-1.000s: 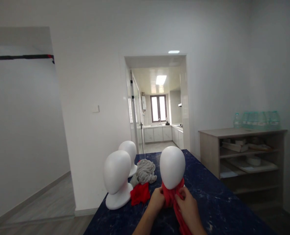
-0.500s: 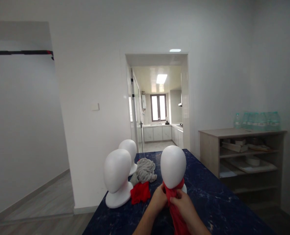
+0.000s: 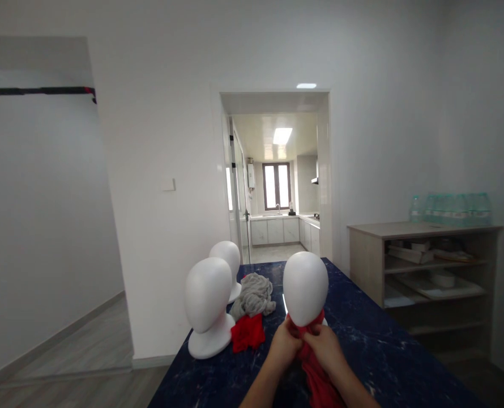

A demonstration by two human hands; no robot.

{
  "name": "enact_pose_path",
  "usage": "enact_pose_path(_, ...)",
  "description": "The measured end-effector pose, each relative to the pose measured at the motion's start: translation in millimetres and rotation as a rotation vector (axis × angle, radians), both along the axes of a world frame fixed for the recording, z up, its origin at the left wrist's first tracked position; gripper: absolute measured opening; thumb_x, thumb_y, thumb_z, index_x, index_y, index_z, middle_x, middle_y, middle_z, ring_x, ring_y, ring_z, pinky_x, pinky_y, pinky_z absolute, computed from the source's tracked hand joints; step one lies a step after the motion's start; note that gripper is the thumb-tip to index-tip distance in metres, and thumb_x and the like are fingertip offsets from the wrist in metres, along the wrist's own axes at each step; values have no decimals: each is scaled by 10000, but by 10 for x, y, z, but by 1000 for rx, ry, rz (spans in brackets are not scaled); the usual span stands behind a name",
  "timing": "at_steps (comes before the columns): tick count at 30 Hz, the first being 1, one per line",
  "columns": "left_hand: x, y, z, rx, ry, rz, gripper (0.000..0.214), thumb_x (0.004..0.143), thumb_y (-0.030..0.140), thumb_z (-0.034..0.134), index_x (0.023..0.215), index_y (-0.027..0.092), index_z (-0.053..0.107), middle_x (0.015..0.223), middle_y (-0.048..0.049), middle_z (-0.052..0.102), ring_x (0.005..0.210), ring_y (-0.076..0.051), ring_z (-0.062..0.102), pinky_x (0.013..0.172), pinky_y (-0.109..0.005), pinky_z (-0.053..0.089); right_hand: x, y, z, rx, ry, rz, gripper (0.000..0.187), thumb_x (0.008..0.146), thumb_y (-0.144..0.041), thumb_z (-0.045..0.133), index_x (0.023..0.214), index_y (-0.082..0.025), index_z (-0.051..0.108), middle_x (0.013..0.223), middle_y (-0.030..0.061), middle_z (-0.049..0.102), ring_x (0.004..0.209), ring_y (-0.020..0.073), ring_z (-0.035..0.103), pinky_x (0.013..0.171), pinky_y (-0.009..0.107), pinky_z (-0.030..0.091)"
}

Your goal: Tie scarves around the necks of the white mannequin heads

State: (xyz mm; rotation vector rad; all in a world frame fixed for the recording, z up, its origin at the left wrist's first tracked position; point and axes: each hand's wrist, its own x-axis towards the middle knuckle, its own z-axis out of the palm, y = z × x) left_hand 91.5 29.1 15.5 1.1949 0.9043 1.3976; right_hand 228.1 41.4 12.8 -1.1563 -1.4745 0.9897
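A white mannequin head stands on the dark blue marble table right in front of me. A red scarf is wrapped round its neck and hangs down toward me. My left hand and my right hand are both closed on the scarf just under the head's chin, close together and nearly touching each other. The scarf's lower end runs out of view between my forearms.
Two more white mannequin heads stand at the table's left. A grey cloth and a red cloth lie between them and the near head. A wooden shelf unit with water bottles stands at right. A doorway behind opens onto a kitchen.
My hands have drawn closer together under the chin, bunching the red scarf up at the neck. The view has shifted slightly to the left.
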Motion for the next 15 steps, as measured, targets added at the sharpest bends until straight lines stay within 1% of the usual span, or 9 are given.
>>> enact_pose_path(2,-42,22,-33,-63,-43,6,557,448,21,869,982,126,750,802,-58,797,674,-192,700,638,-265,498,33,7,-4,-15,7,31,191,706,-348,688,681,-182,779,734,84,806,723,279,735,587,296,459)
enact_pose_path(3,-63,23,-46,-79,-65,9,518,429,28,887,920,121,749,761,-47,782,651,-176,685,629,-256,485,47,5,0,-22,13,48,196,710,-341,681,681,-174,778,732,84,804,708,269,728,577,291,452)
enact_pose_path(5,-94,10,-61,-96,-109,13,449,428,82,925,831,122,731,729,-39,763,658,-166,684,656,-256,492,68,-4,17,-42,35,63,197,710,-322,673,688,-157,778,738,89,805,685,253,717,562,282,441)
enact_pose_path(8,-112,-32,-48,-135,-186,8,406,475,154,931,813,130,708,737,-37,755,677,-160,690,702,-264,509,66,1,36,-93,84,91,201,712,-300,665,736,-146,791,775,95,812,705,250,724,575,279,455)
enact_pose_path(11,-126,-61,12,-187,-232,-8,379,519,127,874,853,139,695,755,-31,754,654,-139,677,693,-251,507,41,43,37,-120,67,108,183,709,-285,671,756,-161,798,762,79,807,717,252,725,593,283,458)
enact_pose_path(15,-148,-63,136,-281,-227,-32,276,559,69,734,811,152,656,652,-5,699,544,-115,620,589,-222,464,59,97,37,-103,-9,69,88,671,-238,687,631,-192,752,649,55,756,666,244,691,568,286,403)
